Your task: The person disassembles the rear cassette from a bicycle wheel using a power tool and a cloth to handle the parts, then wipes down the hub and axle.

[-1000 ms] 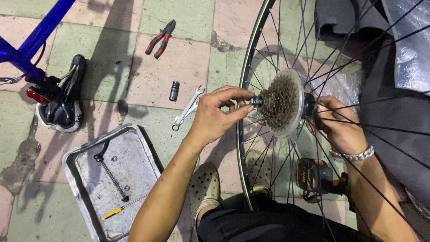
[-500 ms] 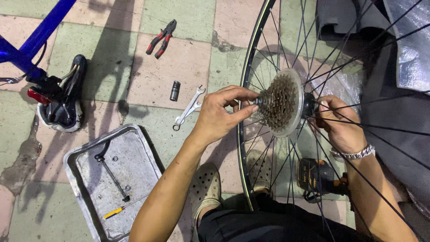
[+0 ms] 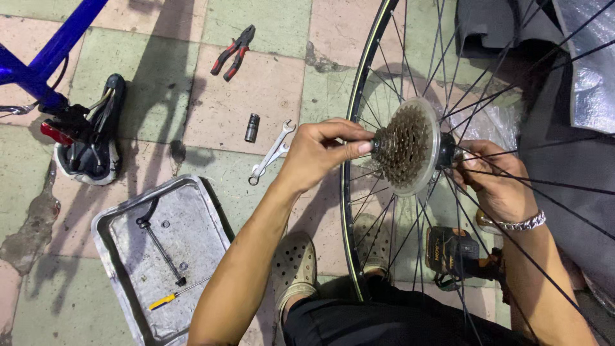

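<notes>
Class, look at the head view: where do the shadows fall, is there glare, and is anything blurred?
Head view: hard light; the left hand and arm throw a dark shadow on the tiles toward the tray; mild shine on the foil sheet; cassette and spokes sharp, no visible blur.

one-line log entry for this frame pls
left hand: fingertips on cassette centre | right hand: behind spokes at hub | bicycle wheel: upright | wrench, pliers: on floor
</notes>
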